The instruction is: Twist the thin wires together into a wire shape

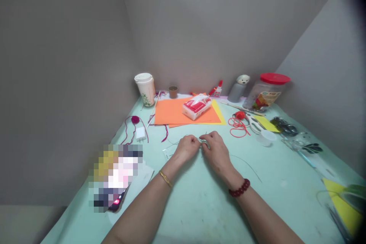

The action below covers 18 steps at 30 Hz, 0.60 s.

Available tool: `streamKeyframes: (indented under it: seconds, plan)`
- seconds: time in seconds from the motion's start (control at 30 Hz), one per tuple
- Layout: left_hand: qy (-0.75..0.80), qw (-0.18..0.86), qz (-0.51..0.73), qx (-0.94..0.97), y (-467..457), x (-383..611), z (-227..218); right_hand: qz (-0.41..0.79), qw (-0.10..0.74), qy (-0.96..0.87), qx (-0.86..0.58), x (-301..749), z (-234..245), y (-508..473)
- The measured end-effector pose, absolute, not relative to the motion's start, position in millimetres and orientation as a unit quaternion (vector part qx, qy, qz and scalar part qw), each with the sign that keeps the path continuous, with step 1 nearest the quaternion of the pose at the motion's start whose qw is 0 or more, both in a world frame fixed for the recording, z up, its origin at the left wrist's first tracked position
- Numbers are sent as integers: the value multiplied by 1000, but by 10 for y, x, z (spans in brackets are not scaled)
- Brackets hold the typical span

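Near the middle of the table, my left hand [188, 148] and my right hand [215, 152] meet fingertip to fingertip. Both are closed in a pinch on a thin grey-green cord [203, 141], which looks bunched or looped between them. One loose strand curves out to the right past my right wrist, and another thin strand arcs beyond my left hand. Whether it is cord or wire is hard to tell, and my fingers hide most of the held part. A small clear plastic packet [166, 154] lies partly behind my left wrist.
Orange paper [168, 111] lies ahead under a tissue pack [197, 106]. Left are a white cup [145, 89], purple yarn [135, 119], a charger [140, 134] and a blurred-out phone [117, 204]. Right are red cord [238, 127], scissors [254, 124], a small clear cup [266, 138] and a red-lidded jar [264, 93].
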<state>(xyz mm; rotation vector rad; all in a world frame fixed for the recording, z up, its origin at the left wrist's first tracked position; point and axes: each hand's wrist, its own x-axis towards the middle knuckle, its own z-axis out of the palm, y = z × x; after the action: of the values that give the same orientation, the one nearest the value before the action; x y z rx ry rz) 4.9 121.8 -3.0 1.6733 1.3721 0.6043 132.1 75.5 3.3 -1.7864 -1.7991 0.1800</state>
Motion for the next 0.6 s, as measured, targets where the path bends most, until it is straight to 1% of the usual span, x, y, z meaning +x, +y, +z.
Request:
streamKeyframes:
  seconds: [0.1,0.37,0.6]
  plan:
    - [557,426,240,672,1219,42,8,80,291,-688,-660,1347,-31,842]
    - [543,411,217,699,1234,21,13,109,316,-681,-652,1389,-149,921]
    - [516,433,211,708,1246,9,-22,121,382,-657,-638,1450,-178,920]
